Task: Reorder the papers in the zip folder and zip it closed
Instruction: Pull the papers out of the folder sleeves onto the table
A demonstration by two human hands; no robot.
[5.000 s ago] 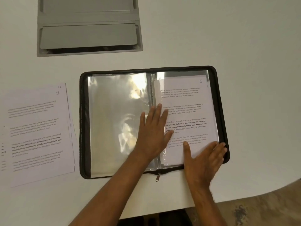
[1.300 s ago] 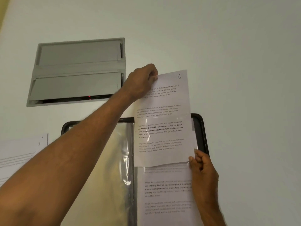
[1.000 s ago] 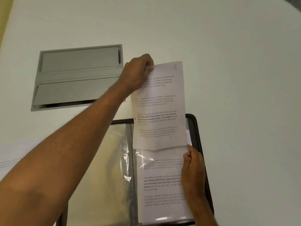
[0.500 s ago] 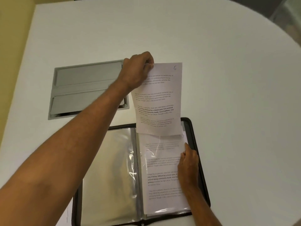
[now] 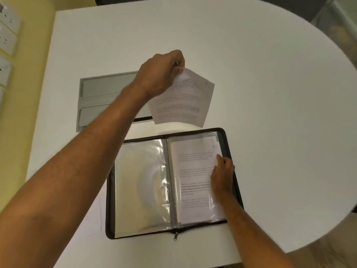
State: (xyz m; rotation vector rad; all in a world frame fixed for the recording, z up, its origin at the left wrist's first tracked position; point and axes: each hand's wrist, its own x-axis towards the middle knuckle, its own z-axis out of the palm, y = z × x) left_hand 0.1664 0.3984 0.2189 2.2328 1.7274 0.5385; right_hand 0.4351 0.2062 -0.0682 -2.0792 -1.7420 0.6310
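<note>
My left hand pinches the top corner of a printed white paper sheet and holds it in the air above the far edge of the black zip-around folder, clear of the sleeve so it hangs and curls freely; I judge that corner grip is what lets it dangle without creasing. The folder lies open flat on the white round-edged table, its zipper pull hanging at the near edge, so nothing is zipped yet. My right hand rests on the right-hand clear plastic sleeve, fingers curled at its outer edge near the top; it looks to be pinning the sleeve and the page marked 10 inside it so they stay put, though I cannot tell whether the fingers actually pinch the plastic. The left-hand sleeve shows no page. Beyond the folder, a grey recessed cable hatch sits in the tabletop, partly behind my forearm. A pale sheet edge shows just left of the folder. Reordering seems mid-way to me.
</note>
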